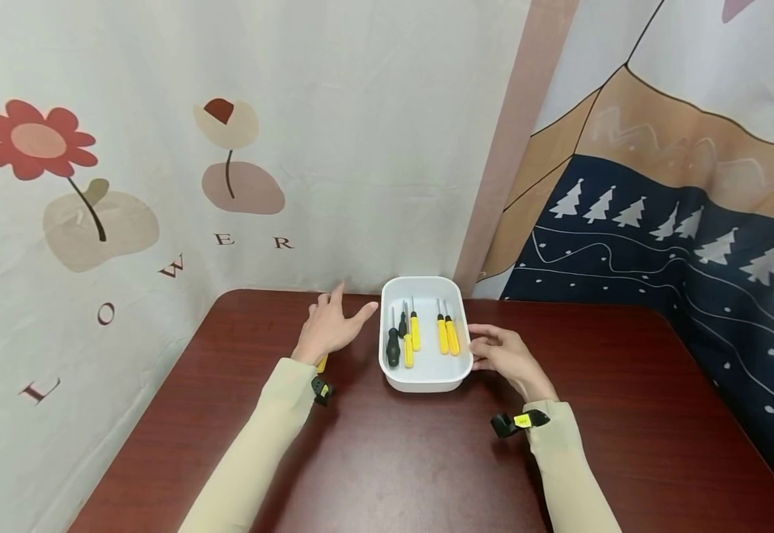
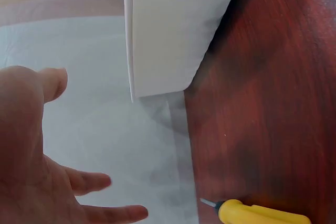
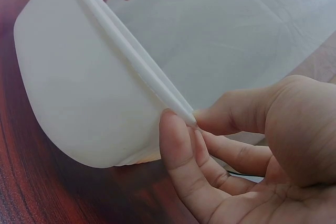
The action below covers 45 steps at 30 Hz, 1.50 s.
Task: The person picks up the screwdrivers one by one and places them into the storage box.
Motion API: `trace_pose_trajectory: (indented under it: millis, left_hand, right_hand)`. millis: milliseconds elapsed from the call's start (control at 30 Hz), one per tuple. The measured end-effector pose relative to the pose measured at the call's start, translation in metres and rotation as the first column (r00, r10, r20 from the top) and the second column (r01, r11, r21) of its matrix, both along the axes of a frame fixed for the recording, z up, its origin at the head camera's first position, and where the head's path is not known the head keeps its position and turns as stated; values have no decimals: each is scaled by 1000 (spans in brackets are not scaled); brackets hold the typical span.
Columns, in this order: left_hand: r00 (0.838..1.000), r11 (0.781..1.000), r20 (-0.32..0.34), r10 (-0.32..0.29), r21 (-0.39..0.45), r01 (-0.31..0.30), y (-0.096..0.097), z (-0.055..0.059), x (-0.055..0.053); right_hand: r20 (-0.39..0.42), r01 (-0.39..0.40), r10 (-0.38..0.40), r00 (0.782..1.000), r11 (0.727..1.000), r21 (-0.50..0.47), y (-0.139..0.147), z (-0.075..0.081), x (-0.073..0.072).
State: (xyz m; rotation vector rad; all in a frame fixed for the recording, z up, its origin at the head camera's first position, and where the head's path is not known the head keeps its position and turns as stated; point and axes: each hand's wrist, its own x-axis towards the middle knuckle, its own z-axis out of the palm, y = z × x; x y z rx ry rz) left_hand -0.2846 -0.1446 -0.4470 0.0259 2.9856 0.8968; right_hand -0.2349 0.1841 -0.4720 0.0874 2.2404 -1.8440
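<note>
A white plastic tub [image 1: 426, 386] holds several screwdrivers, some with yellow handles [image 1: 443, 337] and some with black ones [image 1: 393, 348]. At the tub's right side, my right hand [image 1: 509, 360] pinches the rim between thumb and fingers, plainest in the right wrist view [image 3: 236, 156]. My left hand [image 1: 330, 327] hovers left of the tub, apart from it, fingers spread and holding nothing. Below that hand a yellow screwdriver [image 2: 265, 215] lies on the table, mostly hidden in the head view by the wrist.
The dark red-brown wooden table [image 1: 387, 459] ends at its back edge just behind the tub. A printed curtain [image 1: 360, 148] with flowers and letters hangs behind it, and a navy section with trees [image 1: 600, 237] hangs at the right.
</note>
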Motion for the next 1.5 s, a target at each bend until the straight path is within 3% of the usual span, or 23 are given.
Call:
trace_pose_trajectory:
  millis: [333, 867, 1267, 1500]
  left_hand:
    - [995, 995, 75, 60, 69, -66, -17, -10, 6]
    - [985, 998, 159, 68, -19, -66, -35, -25, 14]
    - [973, 997, 225, 51, 38, -61, -44, -28, 7]
    - [973, 998, 225, 55, 30, -64, -44, -28, 4]
  right_hand:
    - [8, 8, -8, 1000, 1000, 1, 0, -1, -1]
    - [-5, -3, 3, 1000, 1000, -4, 1, -2, -2]
    - [0, 6, -6, 1000, 1000, -6, 1, -3, -2]
    - [8, 6, -6, 1000, 1000, -8, 1, -2, -2]
